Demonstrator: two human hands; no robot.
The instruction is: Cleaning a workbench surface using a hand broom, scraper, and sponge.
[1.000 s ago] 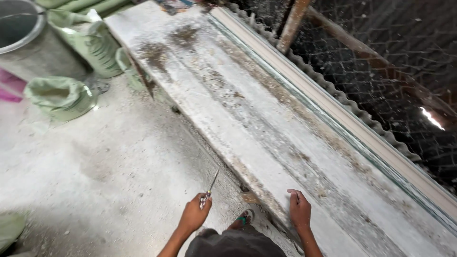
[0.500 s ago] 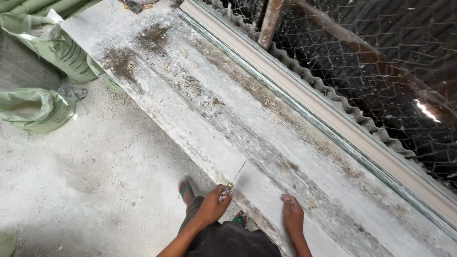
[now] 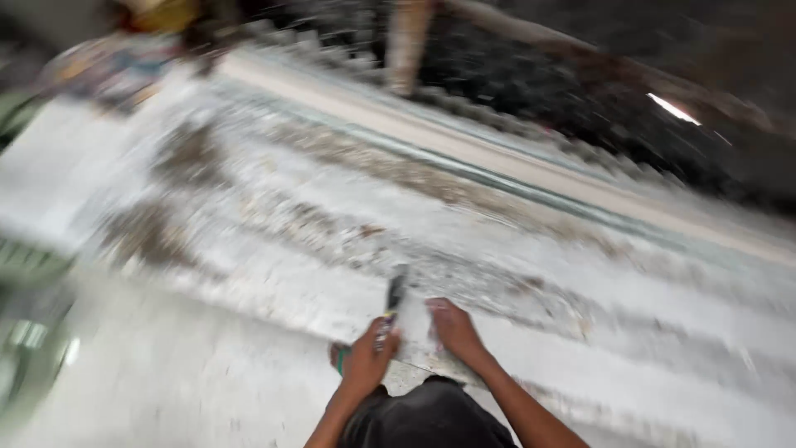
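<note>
While the view is blurred, the left hand (image 3: 365, 361) is closed around a thin dark blade tool (image 3: 393, 300), its tip resting on the near edge of the raised white slab (image 3: 531, 249), probably to scrape the dirty crust. The right hand (image 3: 454, 330) lies open and flat on the slab just beside the tool, holding nothing, seemingly for support. Far behind, a wire mesh fence (image 3: 580, 91) and a post (image 3: 408, 41) close the way.
</note>
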